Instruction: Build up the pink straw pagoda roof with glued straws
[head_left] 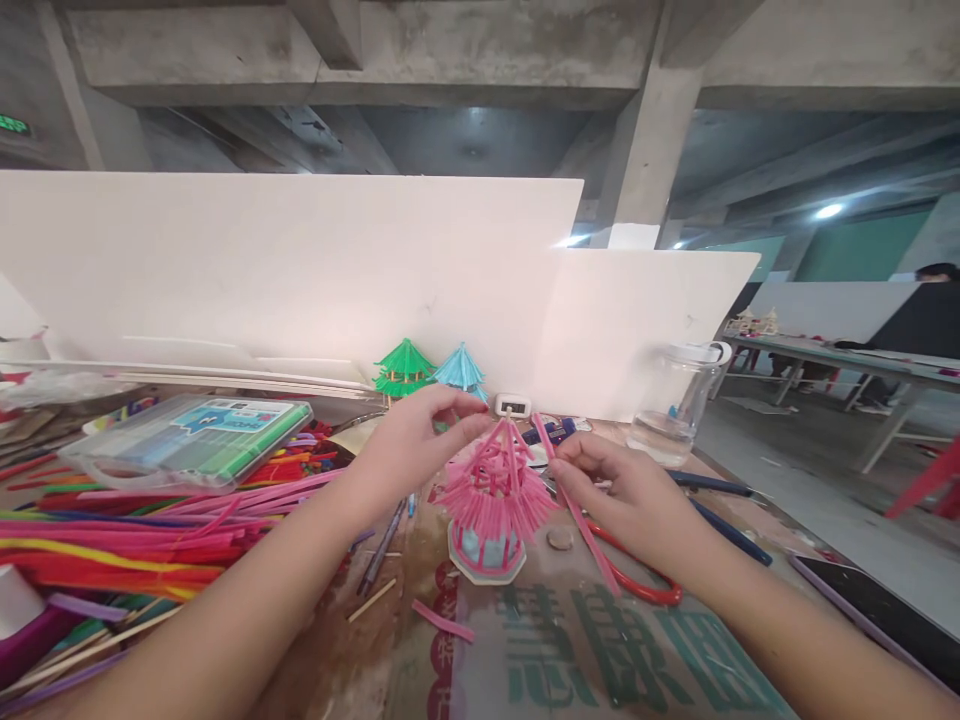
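Head view. Pinching spire of pink pagoda model (495, 500), mid-worktop (337, 640), with left hand (409, 440) fingers; gripping loose pink strip (581, 530) in right hand (622, 495), just right. Likely to tip or shed roof strands if squeezed sideways.

The pagoda model (491, 510) stands on a cardboard sheet (600, 660), with the left hand (409, 440) at its 10 o'clock and the right hand (630, 495), with a strand (581, 530) in its fingers, at 3. Two smaller models (405, 368) stand at 12, a jar (675, 405) at 2, a case (187, 440) at 10 and a phone (877, 600) at 4.
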